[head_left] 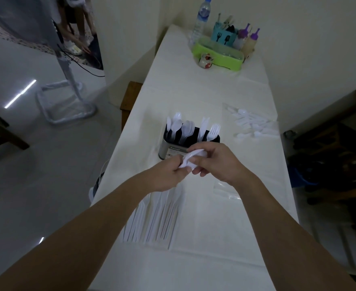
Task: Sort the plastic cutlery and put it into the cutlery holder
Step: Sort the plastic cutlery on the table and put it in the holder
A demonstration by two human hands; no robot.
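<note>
Both the left hand [168,175] and right hand [217,162] grip a bundle of white plastic spoons [190,157], held just in front of the cutlery holder [172,149], above the table [214,238].

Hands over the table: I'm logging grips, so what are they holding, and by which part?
Both the left hand and right hand pinch a small bunch of white plastic cutlery between their fingertips. Which part they hold cannot be told.
</note>
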